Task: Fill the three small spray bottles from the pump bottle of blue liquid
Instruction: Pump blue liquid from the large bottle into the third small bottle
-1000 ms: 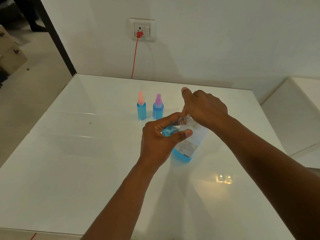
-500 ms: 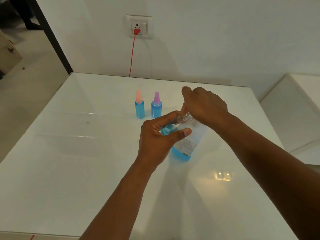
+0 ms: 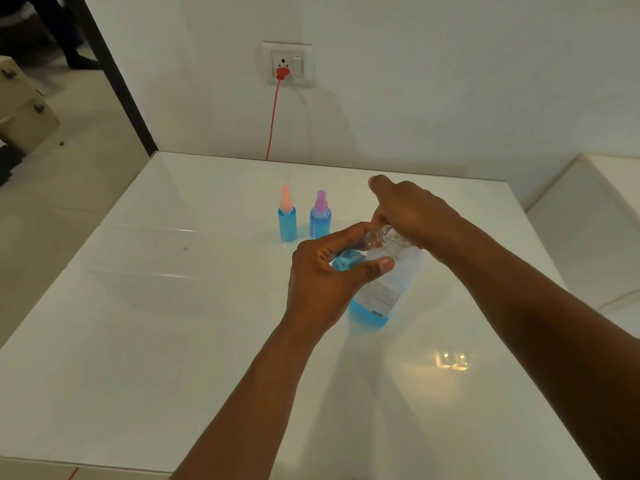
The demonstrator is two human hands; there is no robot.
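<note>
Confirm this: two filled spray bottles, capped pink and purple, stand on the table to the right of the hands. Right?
Not quite. In the head view the pink-capped spray bottle and purple-capped spray bottle stand on the white table to the left of the hands, not the right. Both hold blue liquid.

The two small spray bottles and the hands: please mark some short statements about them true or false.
1. Both capped spray bottles, the pink-capped one and the purple-capped one, hold blue liquid. True.
2. The left hand lies flat on the table. False: it holds a small bottle.
3. The big bottle is full to its neck. False: blue shows only near its bottom.
4. A red cord hangs from the wall socket. True.
5. The right hand is at the big bottle's top. True.
</note>
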